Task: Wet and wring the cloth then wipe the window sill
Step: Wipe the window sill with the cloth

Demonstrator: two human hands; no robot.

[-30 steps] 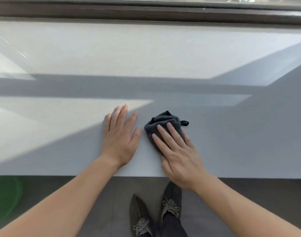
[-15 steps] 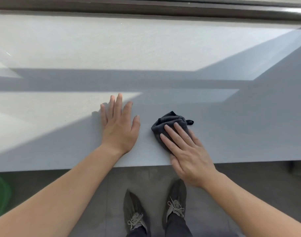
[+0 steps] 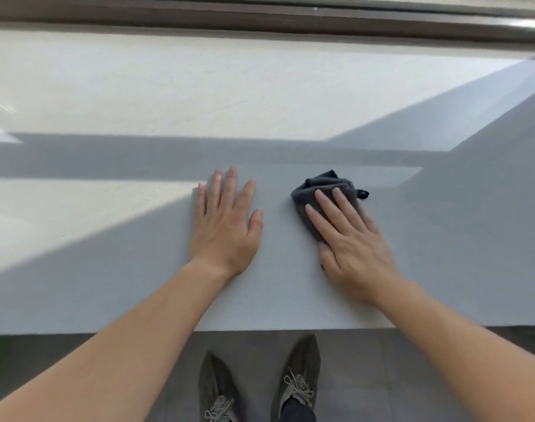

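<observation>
Window sill (image 3: 290,86): wide pale surface, part sunlit, part shaded; its far edge meets the dark window frame (image 3: 260,19), its near edge runs above your shoes (image 3: 296,379).
Cloth (image 3: 313,190): dark grey, bunched, on the shaded sill, well apart from both edges.
Right hand (image 3: 351,242): your fingers lie flat and spread on the cloth, pressing, not gripping.
Left hand (image 3: 225,223): flat on bare sill, fingers extended, holding nothing, near the cloth but apart.
Open room: free sill on both sides and beyond the cloth.

A bunched dark grey cloth (image 3: 324,193) lay on the shaded near part of the pale window sill (image 3: 260,95).
</observation>
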